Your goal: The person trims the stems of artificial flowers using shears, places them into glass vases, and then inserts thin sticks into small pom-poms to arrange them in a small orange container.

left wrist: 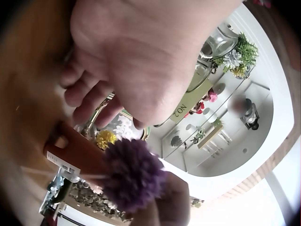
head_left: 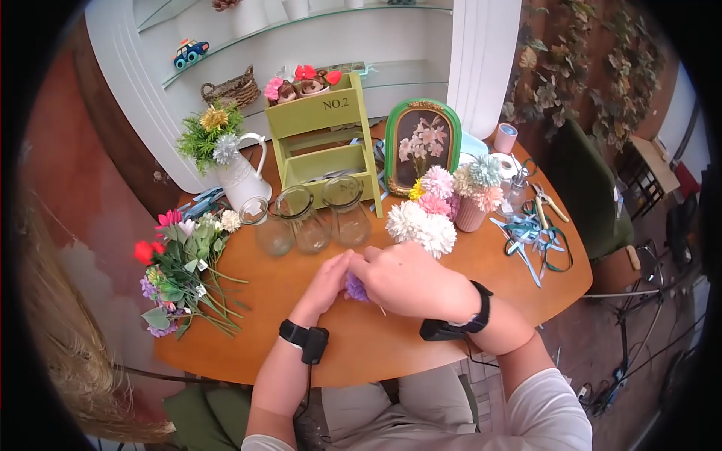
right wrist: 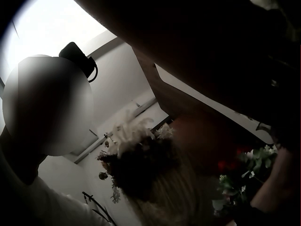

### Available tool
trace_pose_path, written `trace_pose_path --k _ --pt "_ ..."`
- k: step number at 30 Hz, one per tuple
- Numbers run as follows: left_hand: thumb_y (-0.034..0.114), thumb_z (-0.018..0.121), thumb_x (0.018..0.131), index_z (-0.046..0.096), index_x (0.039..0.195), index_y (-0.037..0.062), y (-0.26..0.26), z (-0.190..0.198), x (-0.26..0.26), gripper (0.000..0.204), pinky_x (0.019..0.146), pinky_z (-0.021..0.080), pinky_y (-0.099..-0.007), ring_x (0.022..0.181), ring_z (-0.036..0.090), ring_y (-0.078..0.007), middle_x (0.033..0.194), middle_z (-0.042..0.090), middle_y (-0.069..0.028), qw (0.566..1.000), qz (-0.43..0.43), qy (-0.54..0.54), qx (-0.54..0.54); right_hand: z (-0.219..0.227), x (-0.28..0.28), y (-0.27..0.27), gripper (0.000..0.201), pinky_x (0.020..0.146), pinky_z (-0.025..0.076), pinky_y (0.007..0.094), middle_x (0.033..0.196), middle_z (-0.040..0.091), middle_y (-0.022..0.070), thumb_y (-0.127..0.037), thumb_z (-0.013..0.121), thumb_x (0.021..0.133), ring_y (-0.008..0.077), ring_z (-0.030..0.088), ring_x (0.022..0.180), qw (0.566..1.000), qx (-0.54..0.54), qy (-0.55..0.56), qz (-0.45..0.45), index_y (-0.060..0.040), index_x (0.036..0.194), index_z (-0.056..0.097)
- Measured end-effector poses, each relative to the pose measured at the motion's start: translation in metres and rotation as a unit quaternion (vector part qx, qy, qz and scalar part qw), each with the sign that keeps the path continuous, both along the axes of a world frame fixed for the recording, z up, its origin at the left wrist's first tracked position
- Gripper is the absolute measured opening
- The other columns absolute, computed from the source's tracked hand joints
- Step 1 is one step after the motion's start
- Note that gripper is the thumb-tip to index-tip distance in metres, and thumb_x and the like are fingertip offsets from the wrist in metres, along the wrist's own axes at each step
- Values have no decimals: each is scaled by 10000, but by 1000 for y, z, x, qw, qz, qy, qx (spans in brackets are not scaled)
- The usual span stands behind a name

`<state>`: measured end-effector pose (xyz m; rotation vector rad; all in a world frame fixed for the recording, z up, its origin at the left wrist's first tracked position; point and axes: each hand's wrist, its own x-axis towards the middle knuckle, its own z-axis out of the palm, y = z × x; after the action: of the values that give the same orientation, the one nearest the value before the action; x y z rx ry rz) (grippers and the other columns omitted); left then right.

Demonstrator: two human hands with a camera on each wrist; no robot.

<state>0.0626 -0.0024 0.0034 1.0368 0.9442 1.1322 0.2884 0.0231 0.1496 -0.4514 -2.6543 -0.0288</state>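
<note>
A purple flower [head_left: 356, 288] is between the hands above the table's near side. My right hand [head_left: 417, 278] has bent fingers over it; in the left wrist view, fingertips [left wrist: 171, 202] pinch the purple flower [left wrist: 134, 174] at its edge. My left hand [head_left: 327, 284] lies beside the flower, its fingers reaching against the right hand. Its palm [left wrist: 136, 61] fills the upper left wrist view, fingers loosely bent, nothing seen in it. A thin stem end [head_left: 383, 310] shows below my right hand. The right wrist view is too dark to show the grip.
Three glass vases [head_left: 312, 229] stand beyond the hands, before a green planter [head_left: 320, 113]. Mixed stems [head_left: 188, 274] lie left, near a white pitcher [head_left: 242, 180]. Pale flowers [head_left: 421, 225], a picture frame [head_left: 423, 143], blue ribbons [head_left: 530, 240] and pliers [head_left: 543, 204] are right.
</note>
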Motion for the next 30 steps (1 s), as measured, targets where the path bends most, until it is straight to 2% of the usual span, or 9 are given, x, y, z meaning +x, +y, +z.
trace_pose_path --k 1,4,10,12,15,18,20,25,30 --pt "373 433 1157 658 1232 24 -1 1 -6 421 584 514 -257 737 661 -119 886 706 -35 996 -50 -68 -20 -10 -8 2 252 540 549 410 806 634 109 -173 745 859 318 698 670 1000 -4 4 -8 -13 996 606" --pt "451 347 1163 637 1252 26 -6 8 -10 522 559 518 -274 712 661 -147 879 691 -51 995 -91 -20 -40 -32 -20 5 259 555 560 423 787 629 118 -193 743 885 334 698 669 999 -21 29 -26 -16 990 585" --pt "237 542 1110 631 1281 12 -9 24 -7 296 605 549 -273 776 687 -144 1000 717 -71 997 -33 43 -57 -47 -3 -15 219 599 576 465 802 660 170 -181 708 932 390 700 698 989 -102 97 -53 -15 997 582" --pt "174 568 1089 635 1283 10 -3 22 -9 263 679 579 -288 841 710 -165 1032 725 -84 997 -26 21 -67 -59 6 -13 204 585 573 480 823 688 191 -158 688 921 403 709 716 986 -129 89 -50 5 996 591" --pt "128 577 1070 641 1287 8 6 20 -4 256 793 597 -315 941 722 -180 1086 730 -97 997 12 -42 -67 -73 11 -4 206 649 571 523 829 701 207 -169 681 930 426 710 750 966 -250 -25 -50 1 1004 593" --pt "87 569 1047 641 1282 7 9 29 -2 259 902 595 -354 1012 725 -198 1117 736 -104 994 39 -84 -66 -90 8 5 199 711 564 536 838 706 196 -185 674 939 428 713 787 963 -267 -29 -37 -16 1009 597" --pt "74 561 1039 636 1286 5 4 31 2 267 903 596 -351 1006 726 -202 1113 737 -104 992 55 -87 -72 -96 6 9 189 716 563 519 849 709 185 -182 676 939 414 715 799 962 -267 27 -48 -24 1007 595" --pt "1 508 908 596 1319 -20 -5 22 -8 421 954 568 -347 1108 687 -209 1182 692 -118 997 16 -73 -34 -101 7 5 141 712 557 483 866 694 144 -127 676 917 361 705 829 952 -278 114 -49 -44 998 598" --pt "-46 464 911 599 1325 -23 -3 29 -9 436 955 567 -339 1080 688 -188 1163 701 -120 995 4 -98 -13 -94 11 -6 136 720 550 448 859 656 120 -74 686 878 324 679 830 954 -248 161 -48 -44 998 630"
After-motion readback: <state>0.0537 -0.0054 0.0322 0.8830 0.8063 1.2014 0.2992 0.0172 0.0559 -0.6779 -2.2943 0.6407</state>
